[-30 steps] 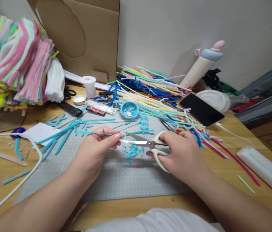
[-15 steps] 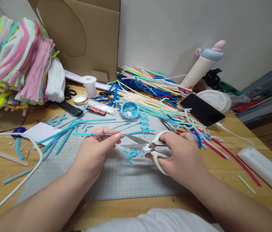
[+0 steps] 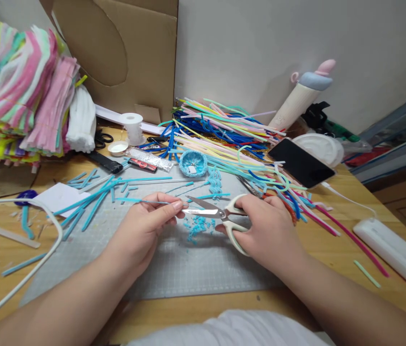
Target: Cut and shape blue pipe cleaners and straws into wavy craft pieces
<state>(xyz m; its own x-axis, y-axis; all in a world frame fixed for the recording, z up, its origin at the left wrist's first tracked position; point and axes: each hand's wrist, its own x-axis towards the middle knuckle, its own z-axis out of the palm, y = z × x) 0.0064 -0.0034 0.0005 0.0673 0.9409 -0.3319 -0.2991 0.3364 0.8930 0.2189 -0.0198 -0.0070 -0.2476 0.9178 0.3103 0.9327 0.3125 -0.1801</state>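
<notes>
My left hand (image 3: 155, 216) pinches a thin blue pipe cleaner (image 3: 130, 200) between thumb and fingers, its long part pointing left. In my right hand (image 3: 267, 226) are scissors (image 3: 223, 215) with cream handles, their blades slightly apart and pointing at the left fingertips. The blade tips are close to the short end at the left thumb. Under the blades, blue fuzz clippings (image 3: 200, 227) lie on the grey cutting mat (image 3: 203, 269). Just beyond sit a small blue bowl-shaped piece (image 3: 192, 164) and a wavy blue strip (image 3: 215, 180).
Cut blue pipe cleaners (image 3: 94, 211) lie at left, by white paper (image 3: 58, 198) and a white cable (image 3: 56, 235). Colourful pipe cleaners (image 3: 217, 125) pile up at the back. On the right are a phone (image 3: 301, 162) and a white power strip (image 3: 390, 252). Bundled stems (image 3: 26, 91) stand back left.
The scissor blades have closed partway and moved slightly left towards the left fingertips. More blue fuzz lies beneath them. The left hand still pinches the pipe cleaner.
</notes>
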